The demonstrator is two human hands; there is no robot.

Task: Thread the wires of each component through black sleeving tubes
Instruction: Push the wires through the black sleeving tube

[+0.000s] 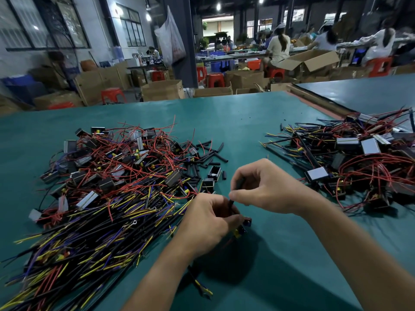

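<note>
**Head view: sleeving step in hand.** The left hand (pixel 208 223) is clenched around a small black component with yellow and blue parts (pixel 243 225), low over the near middle of the teal matte worktop (pixel 247 122). The component peeks out beyond the fingertips, and its wires are mostly hidden in the grip. The right hand (pixel 267 187) pinches a short black sleeving tube (pixel 231 204) between thumb and forefinger, and the tube's lower end meets the left fingers. I cannot tell whether any wire end has entered the bore.

**Surroundings.** On the left is a large heap of black components with loose red, yellow and blue wires (pixel 112 176). Just beyond the hands is a scatter of cut black tube pieces (pixel 208 153). On the right is a second heap of components with many leads in black sleeves (pixel 359 158). A black lead with yellow tips (pixel 199 285) trails out near the left forearm.

**Hazards, as I judge them from my station.**
- A thumb pinch that is too firm may flatten the tube and close its mouth.
- Stray strands may catch on the rim and fold back.
- One wire of the bundle may slip past the opening and run outside the sleeve unnoticed, since the fingers screen the joint from my camera.
- The trailing lead may snag the left heap and drag the work off line.
</note>
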